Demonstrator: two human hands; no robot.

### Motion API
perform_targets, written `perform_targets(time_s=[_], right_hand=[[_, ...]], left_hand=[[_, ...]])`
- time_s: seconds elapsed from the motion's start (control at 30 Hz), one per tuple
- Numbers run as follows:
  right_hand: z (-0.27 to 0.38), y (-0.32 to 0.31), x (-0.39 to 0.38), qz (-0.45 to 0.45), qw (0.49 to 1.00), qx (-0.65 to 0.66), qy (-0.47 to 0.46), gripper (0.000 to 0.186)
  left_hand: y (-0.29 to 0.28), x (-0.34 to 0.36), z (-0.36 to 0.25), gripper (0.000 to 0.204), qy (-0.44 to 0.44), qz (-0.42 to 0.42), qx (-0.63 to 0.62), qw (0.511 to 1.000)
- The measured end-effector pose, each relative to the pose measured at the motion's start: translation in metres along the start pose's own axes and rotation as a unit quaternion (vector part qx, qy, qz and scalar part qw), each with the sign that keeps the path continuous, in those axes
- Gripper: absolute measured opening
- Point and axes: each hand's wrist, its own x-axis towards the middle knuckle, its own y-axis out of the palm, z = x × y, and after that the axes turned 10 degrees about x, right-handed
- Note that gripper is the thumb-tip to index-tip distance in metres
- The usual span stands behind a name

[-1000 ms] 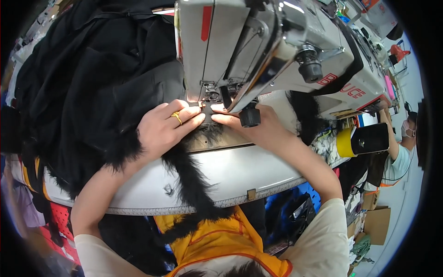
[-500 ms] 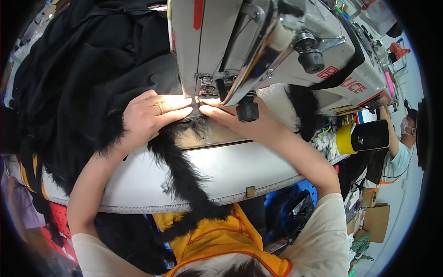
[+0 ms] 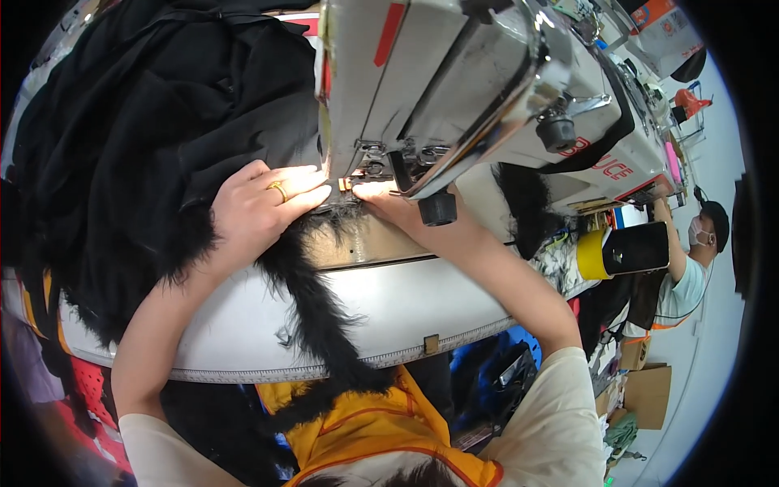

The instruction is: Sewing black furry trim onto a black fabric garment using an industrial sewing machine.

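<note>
Black cloth (image 3: pixel 174 146) lies gathered under and to the left of a white sewing machine (image 3: pixel 422 73), one edge reaching its lit needle area. My left hand (image 3: pixel 260 207), with a gold ring, rests on this cloth. Its visible fingers stretch toward the presser foot (image 3: pixel 369 169). My right hand (image 3: pixel 398 209) lies just right of the foot, thumb and a finger reaching to the cloth edge. The machine head and a black knob (image 3: pixel 438 209) hide part of it. A black feathery trim (image 3: pixel 312 312) runs from beneath the cloth over the table's front edge toward my lap.
The white table (image 3: pixel 235 325) has a ruler tape (image 3: pixel 284 373) along its curved front edge. More black fluffy trim (image 3: pixel 523 207) lies right of the machine head. A yellow-banded black object (image 3: pixel 629 250) stands beyond my right forearm. Another person (image 3: pixel 690 268) works at the far right.
The view has shifted slightly, so the machine head appears farther right and lower. Both hands stay at the cloth beside the presser foot.
</note>
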Motion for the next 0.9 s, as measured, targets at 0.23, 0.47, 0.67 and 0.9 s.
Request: perform_targets(time_s=[0.23, 0.47, 0.67, 0.9], right_hand=[[0.005, 0.002, 0.001, -0.007, 0.998, -0.053, 0.025, 0.029], [-0.004, 0.007, -0.009, 0.017, 0.993, -0.116, 0.02, 0.014], [-0.006, -0.014, 0.01, 0.05, 0.996, -0.011, 0.072, 0.023], [0.013, -0.026, -0.003, 0.055, 0.997, 0.019, -0.049, 0.032]], left_hand=[[0.003, -0.001, 0.002, 0.029, 0.007, 0.006, 0.044, 0.999], [-0.003, 0.004, -0.001, 0.023, 0.021, -0.019, 0.022, 0.999], [-0.004, 0.007, 0.008, 0.042, 0.03, -0.053, -0.088, 0.994], [-0.012, 0.002, -0.021, 0.043, 0.023, -0.003, -0.066, 0.998]])
